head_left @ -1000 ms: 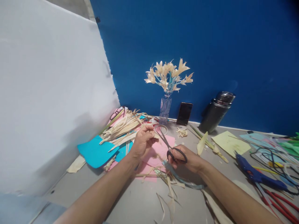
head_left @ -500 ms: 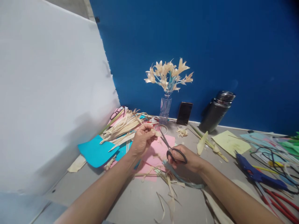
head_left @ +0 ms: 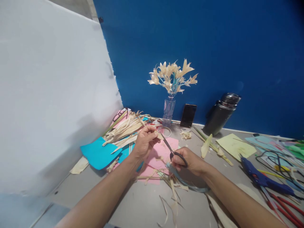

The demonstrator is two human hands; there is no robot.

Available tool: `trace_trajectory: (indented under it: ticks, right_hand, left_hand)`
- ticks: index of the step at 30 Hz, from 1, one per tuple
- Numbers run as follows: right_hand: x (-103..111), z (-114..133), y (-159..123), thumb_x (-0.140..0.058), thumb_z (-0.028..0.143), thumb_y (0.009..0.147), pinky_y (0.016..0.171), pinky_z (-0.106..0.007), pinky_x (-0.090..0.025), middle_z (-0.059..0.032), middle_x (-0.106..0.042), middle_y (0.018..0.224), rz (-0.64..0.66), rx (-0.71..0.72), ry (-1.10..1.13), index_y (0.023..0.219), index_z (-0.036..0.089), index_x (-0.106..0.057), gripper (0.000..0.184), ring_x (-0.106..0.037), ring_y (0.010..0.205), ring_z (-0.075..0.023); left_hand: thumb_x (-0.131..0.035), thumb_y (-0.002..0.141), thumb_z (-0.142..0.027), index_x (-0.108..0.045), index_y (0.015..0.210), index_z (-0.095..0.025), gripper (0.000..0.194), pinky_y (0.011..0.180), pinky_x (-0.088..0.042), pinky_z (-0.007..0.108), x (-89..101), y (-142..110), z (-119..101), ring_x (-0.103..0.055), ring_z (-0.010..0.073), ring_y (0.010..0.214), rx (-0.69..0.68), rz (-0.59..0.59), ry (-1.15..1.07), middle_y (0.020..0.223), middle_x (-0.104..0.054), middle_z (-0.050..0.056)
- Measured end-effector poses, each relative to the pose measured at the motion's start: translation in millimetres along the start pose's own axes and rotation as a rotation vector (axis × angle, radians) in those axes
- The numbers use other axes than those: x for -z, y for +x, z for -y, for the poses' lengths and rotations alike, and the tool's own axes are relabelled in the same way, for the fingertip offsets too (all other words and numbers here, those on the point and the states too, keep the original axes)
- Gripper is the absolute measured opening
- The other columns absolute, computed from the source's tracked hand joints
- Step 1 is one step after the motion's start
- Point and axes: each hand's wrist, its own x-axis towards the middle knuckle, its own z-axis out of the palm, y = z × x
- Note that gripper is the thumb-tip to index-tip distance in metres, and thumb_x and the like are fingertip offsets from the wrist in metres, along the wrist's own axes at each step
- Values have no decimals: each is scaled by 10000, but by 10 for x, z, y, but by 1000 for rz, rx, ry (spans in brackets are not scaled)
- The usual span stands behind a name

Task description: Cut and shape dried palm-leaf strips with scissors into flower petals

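The left hand [head_left: 144,142] pinched a small pale husk piece [head_left: 159,136] above the pink paper [head_left: 154,160], while the right hand [head_left: 188,161] gripped the scissors [head_left: 168,145], tips at the piece. Neat snipping probably called for a steady pinch clear of the blades and short strokes.
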Motion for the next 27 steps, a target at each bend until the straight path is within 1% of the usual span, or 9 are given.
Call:
trace_trajectory:
  ticks: [5,11,16,18,22,27]
  right_hand:
    - [18,-11,5,-603,386,752,528,-238,-278,14,-524,495,12,13,-19,536,165,-560,313,-396,496,-97]
    - [25,-33,12,-616,351,758,511,-232,-279,25,-474,478,0,-16,-25,496,167,-539,329,-391,486,-96]
    - [23,-46,11,-616,331,754,504,-231,-272,32,-458,463,-28,-33,-45,486,164,-539,325,-393,477,-91]
    - [33,-74,17,-614,336,765,515,-232,-286,28,-475,471,-11,-29,-29,497,163,-543,327,-419,488,-97]
    - [49,-122,34,-633,395,783,542,-237,-314,3,-569,530,11,11,9,585,149,-599,318,-472,516,-110]
    - [29,-103,31,-641,428,776,546,-243,-313,-5,-581,526,0,12,5,591,143,-603,341,-468,508,-111]
  left_hand:
    - [-807,637,-181,-595,823,-160,283,583,-525,256,-7,-10,-19,-545,93,557,2,-19,11,644,-598,-36]
    - [-806,640,-178,-583,831,-162,294,594,-525,258,-3,-5,-16,-564,96,563,5,-16,23,656,-593,-41]
    - [-815,629,-184,-576,833,-164,315,563,-503,249,10,6,-18,-562,92,535,8,-8,36,658,-588,-49]
    - [-819,633,-194,-576,838,-165,320,556,-493,242,18,10,-7,-565,90,528,8,-12,44,660,-590,-50]
    - [-827,636,-197,-579,848,-165,328,570,-493,234,33,9,31,-571,83,517,20,6,44,641,-597,-53]
    - [-843,627,-204,-579,864,-166,357,569,-499,239,30,-3,54,-589,95,510,41,34,55,626,-608,-50]
